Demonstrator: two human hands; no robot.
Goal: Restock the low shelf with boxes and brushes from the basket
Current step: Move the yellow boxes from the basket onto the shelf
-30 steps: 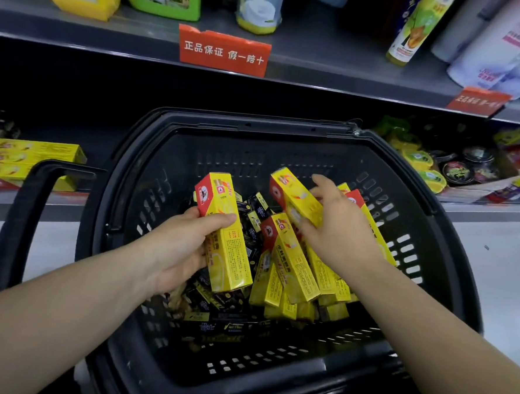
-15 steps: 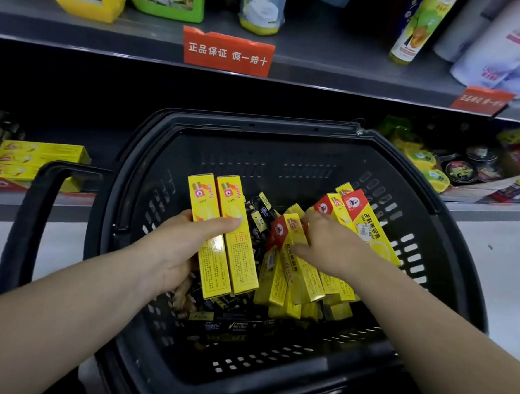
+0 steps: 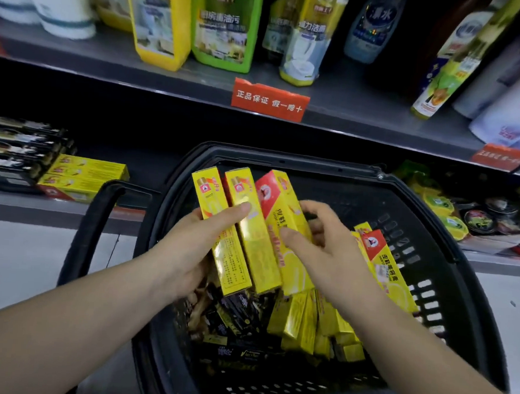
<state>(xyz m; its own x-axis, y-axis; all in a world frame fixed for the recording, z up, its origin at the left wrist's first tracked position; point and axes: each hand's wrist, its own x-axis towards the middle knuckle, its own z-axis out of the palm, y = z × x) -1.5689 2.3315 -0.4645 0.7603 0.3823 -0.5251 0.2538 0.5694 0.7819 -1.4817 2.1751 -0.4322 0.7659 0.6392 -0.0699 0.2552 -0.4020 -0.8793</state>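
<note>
Both hands are busy over the basket. My left hand [image 3: 188, 253] grips two boxes [image 3: 238, 235] side by side, thumb across their fronts. My right hand [image 3: 325, 255] pinches a third box [image 3: 282, 216] against them, thumb in front and fingers behind. The three stand fanned and nearly upright above the basket [image 3: 315, 165], not yet on the low shelf [image 3: 54, 211].

By what lies where, I judge the job somewhere short of halfway. A small stack [image 3: 83, 177] of the same yellow boxes lies flat at the shelf's left, beside some dark packs [image 3: 18, 145]. In the basket a heap of spare boxes [image 3: 306, 321] leans at the right. Black packs [image 3: 236, 317] pile at the bottom; they may be the brushes, though I cannot tell. All of that is left to move.

For room, the shelf's shadowed middle behind the basket looks open, between the stack and the tins [image 3: 476, 219] at the right. The upper shelf [image 3: 108, 62] hangs over it, so the boxes must go in low, under its edge. The basket's rim and its handle [image 3: 89, 232] stand between me and the stack. I would lift clear of the rim before swinging left.
</note>
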